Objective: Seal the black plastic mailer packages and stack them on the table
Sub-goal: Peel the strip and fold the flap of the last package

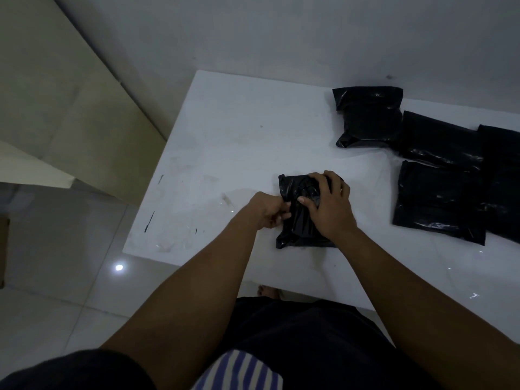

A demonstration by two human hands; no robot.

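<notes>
A black plastic mailer (298, 226) lies on the white table (225, 142) in front of me. My left hand (270, 211) pinches the mailer's left edge with curled fingers. My right hand (329, 204) lies flat on top of the mailer, fingers spread, pressing it down. A folded black mailer (368, 116) sits alone at the back of the table. Several more black mailers (439, 175) lie overlapping on the right, running out of view at the right edge.
The table stands against a pale wall (281, 32). Its left and near edges drop to a glossy tiled floor (70, 249). A beige panel (70, 94) leans at the left. My bare foot (267, 291) shows under the near table edge.
</notes>
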